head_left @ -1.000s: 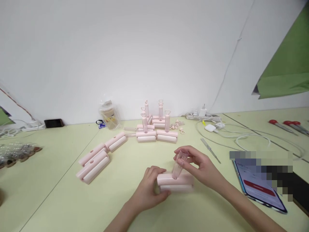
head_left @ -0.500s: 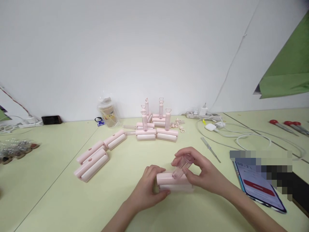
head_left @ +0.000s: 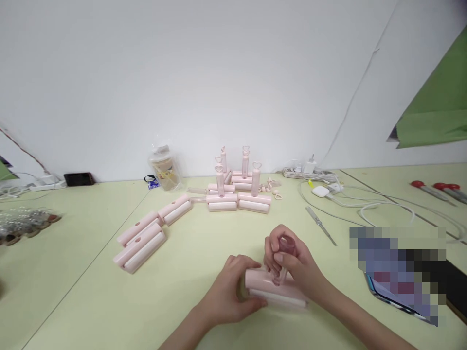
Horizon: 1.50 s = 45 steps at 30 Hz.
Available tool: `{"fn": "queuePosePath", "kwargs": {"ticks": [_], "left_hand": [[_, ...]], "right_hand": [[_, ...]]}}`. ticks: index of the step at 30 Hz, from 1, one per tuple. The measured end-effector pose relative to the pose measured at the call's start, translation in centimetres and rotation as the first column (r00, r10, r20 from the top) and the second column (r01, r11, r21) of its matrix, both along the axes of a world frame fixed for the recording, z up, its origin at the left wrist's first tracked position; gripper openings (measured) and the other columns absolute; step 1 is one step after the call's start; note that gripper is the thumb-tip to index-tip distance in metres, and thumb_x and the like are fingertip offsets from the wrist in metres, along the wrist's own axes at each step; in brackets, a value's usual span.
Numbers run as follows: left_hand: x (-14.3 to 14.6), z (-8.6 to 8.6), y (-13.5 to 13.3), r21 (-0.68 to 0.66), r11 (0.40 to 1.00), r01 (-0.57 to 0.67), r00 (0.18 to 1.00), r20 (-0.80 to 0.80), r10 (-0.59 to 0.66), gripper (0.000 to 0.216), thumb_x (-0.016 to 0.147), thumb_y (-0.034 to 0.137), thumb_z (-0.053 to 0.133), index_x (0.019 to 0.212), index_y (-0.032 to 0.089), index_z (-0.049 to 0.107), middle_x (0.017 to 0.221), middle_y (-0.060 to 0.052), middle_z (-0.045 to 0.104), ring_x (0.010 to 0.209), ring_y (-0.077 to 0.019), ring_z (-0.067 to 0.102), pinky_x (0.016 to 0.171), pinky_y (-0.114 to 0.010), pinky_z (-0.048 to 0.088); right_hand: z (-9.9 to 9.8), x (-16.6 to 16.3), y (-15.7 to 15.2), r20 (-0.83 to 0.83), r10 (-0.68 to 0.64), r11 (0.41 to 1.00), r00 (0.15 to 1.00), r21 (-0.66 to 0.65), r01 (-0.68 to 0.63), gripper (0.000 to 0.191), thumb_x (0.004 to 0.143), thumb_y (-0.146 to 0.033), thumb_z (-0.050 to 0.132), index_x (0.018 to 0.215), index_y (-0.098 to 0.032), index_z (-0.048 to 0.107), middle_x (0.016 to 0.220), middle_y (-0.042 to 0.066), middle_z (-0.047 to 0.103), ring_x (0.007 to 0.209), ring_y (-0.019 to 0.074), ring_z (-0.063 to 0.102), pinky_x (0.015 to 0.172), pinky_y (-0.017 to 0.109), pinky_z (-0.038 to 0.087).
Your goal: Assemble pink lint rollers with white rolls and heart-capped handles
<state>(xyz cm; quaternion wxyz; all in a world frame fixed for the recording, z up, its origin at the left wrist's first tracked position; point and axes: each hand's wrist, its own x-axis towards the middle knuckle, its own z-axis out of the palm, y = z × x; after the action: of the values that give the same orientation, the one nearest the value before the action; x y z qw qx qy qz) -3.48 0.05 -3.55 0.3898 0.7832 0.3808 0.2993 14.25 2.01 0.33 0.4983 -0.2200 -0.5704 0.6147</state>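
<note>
My left hand (head_left: 234,291) is closed around the left end of a pink lint roller head (head_left: 259,279), with a white roll along its lower side. In my right hand (head_left: 295,260) is a translucent pink tube handle (head_left: 287,244), its open end upward and its lower end touching the top of the casing. My fingers hide part of that joint. Behind them, pink roller heads (head_left: 222,201) with upright handles (head_left: 256,181) topped by heart-shaped loops stand on the table. At left lie roller heads (head_left: 140,247) without handles, each with a hole in its top.
Small pink loop pieces (head_left: 277,194) lie beside the rear rollers. A grey utility knife (head_left: 321,225), white cables (head_left: 386,205) and a partly pixelated phone (head_left: 397,287) are at right. A bagged cup (head_left: 165,170) stands by the wall; red-ended tools (head_left: 434,190) lie far right.
My right hand has turned the tube handle more upright on the casing. The roller head and my left hand have shifted slightly right and towards me, and the roller has tilted a little.
</note>
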Motion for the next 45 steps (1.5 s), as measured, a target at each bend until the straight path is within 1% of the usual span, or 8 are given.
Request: {"fn": "queuePosePath", "kwargs": {"ticks": [10,18,22,24,26,33,39,45], "left_hand": [[0.4,-0.5,0.1,-0.023,0.997,-0.078,0.997,-0.032,0.077,0.047,0.057,0.025,0.074,0.098,0.02,0.052,0.093,-0.004,0.051,0.088,-0.0217,0.046,0.077,-0.035,0.039],[0.3,-0.3,-0.1,-0.037,0.998,-0.06,0.997,-0.045,0.059,0.045,0.06,0.026,0.072,0.1,0.021,0.05,0.095,-0.003,0.049,0.09,-0.0215,0.045,0.079,-0.035,0.039],[-0.4,0.5,-0.1,-0.033,0.999,-0.043,0.995,-0.094,0.039,0.044,0.062,0.026,0.07,0.1,0.021,0.049,0.098,-0.003,0.048,0.092,-0.0212,0.045,0.08,-0.034,0.039],[-0.7,0.8,0.0,-0.024,0.999,-0.04,0.992,-0.119,0.037,0.043,0.062,0.024,0.069,0.1,0.021,0.049,0.099,-0.004,0.048,0.092,-0.0212,0.046,0.08,-0.033,0.039],[-0.9,1.0,0.1,-0.018,0.999,-0.036,0.99,-0.138,0.034,0.043,0.06,0.021,0.068,0.098,0.021,0.049,0.099,-0.004,0.048,0.092,-0.0211,0.046,0.079,-0.032,0.039],[-1.2,0.9,0.2,-0.048,0.998,-0.035,0.985,-0.171,0.027,0.046,0.057,0.022,0.07,0.096,0.021,0.048,0.099,-0.002,0.049,0.091,-0.0204,0.047,0.078,-0.03,0.039],[-1.3,1.1,0.6,-0.063,0.997,-0.032,0.981,-0.195,0.019,0.047,0.054,0.025,0.074,0.094,0.021,0.048,0.1,-0.002,0.049,0.09,-0.0204,0.049,0.076,-0.029,0.039],[-1.5,1.1,0.6,-0.057,0.998,-0.038,0.976,-0.216,0.025,0.047,0.055,0.027,0.074,0.093,0.02,0.047,0.098,-0.002,0.05,0.088,-0.0206,0.05,0.073,-0.03,0.04]], "right_hand": [[-1.1,0.2,-1.0,0.11,-0.007,0.982,0.994,0.189,-0.014,0.023,0.074,-0.002,0.045,0.077,-0.024,0.044,0.065,-0.005,0.045,0.058,0.0115,0.042,0.054,0.025,0.035],[-1.1,0.5,-1.4,0.227,-0.041,0.985,0.973,0.174,0.001,0.009,0.087,-0.03,0.048,0.083,-0.025,0.042,0.069,-0.004,0.043,0.059,0.0119,0.042,0.053,0.024,0.035],[0.2,1.6,-0.4,0.254,-0.148,0.958,0.956,0.278,0.075,0.035,0.08,-0.05,0.053,0.104,-0.027,0.04,0.093,0.004,0.053,0.088,0.0205,0.053,0.076,0.036,0.044],[0.6,2.8,1.8,0.312,-0.324,0.916,0.893,0.339,0.214,0.031,0.086,-0.05,0.039,0.106,-0.026,0.039,0.094,0.005,0.055,0.093,0.0211,0.055,0.083,0.04,0.044],[0.5,4.4,5.3,0.503,-0.547,0.828,0.669,0.441,0.346,0.024,0.09,-0.042,0.033,0.104,-0.024,0.041,0.092,0.005,0.056,0.092,0.0193,0.057,0.083,0.038,0.046],[-2.6,8.2,16.1,0.686,-0.636,0.772,0.353,0.551,0.317,0.021,0.086,-0.027,0.053,0.104,-0.017,0.056,0.12,0.008,0.051,0.106,0.023,0.05,0.089,0.045,0.04],[-4.6,8.5,16.5,0.76,-0.598,0.797,0.252,0.533,0.283,0.023,0.087,-0.026,0.052,0.109,-0.017,0.055,0.116,0.007,0.055,0.098,0.02,0.056,0.082,0.041,0.046],[-4.4,9.0,13.5,0.752,-0.587,0.792,0.299,0.458,0.404,0.017,0.085,-0.028,0.054,0.096,-0.015,0.057,0.097,0.005,0.06,0.08,0.016,0.058,0.073,0.036,0.048]]}}
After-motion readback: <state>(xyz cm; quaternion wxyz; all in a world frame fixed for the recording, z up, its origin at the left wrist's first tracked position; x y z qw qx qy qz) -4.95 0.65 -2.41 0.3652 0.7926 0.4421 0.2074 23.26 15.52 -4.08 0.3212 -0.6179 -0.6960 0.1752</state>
